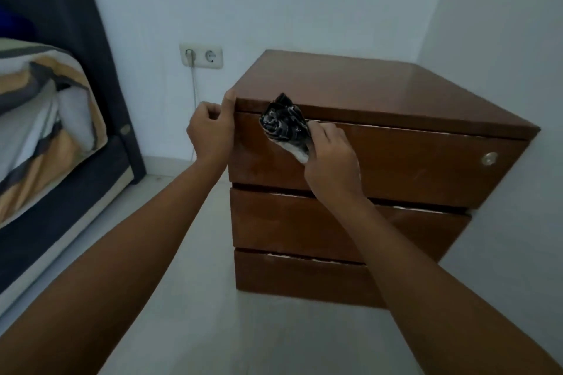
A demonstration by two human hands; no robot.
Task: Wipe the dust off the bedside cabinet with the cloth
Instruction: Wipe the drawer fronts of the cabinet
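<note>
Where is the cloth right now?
In the head view, the cloth is bunched in the right hand, against the top drawer, near the cabinet's left front corner.

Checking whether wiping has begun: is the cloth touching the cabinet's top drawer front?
Touching. The head view shows the cloth, bunched in the right hand, pressed against the cabinet at the top drawer's upper edge, no gap visible.

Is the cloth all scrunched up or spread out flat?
Scrunched up. The cloth is a crumpled wad gripped in the right hand, pressed against the cabinet top drawer front, not laid flat.
</note>
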